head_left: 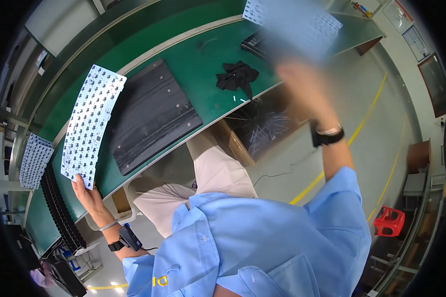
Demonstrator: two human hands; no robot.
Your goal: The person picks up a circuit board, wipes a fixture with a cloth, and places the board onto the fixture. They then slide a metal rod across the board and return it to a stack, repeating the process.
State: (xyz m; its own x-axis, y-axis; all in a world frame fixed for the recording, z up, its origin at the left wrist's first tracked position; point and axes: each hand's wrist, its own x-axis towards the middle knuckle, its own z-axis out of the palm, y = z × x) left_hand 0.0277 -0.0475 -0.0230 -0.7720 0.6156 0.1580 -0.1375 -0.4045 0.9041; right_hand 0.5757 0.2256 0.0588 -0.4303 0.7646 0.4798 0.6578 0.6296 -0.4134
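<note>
My left hand (88,195) grips the lower end of a white keyboard plate (91,119) with rows of black cut-outs, held tilted over the left part of the green bench. Just right of that plate lies a flat black board (156,116) with several round fasteners. Over the bench's far right edge, my right hand (302,84) is smeared by motion, so its fingers cannot be made out. A blurred pale-blue sheet-like shape (300,37) extends beyond it, overlapping white perforated plates (327,24) at the far right.
A crumpled black cloth (237,76) lies on the green bench (203,54). Another white plate stack (34,161) and long black toothed strips (59,210) are at the left. Below the bench edge, an open drawer (240,148) contains thin pale strips. A red stool (389,221) stands right.
</note>
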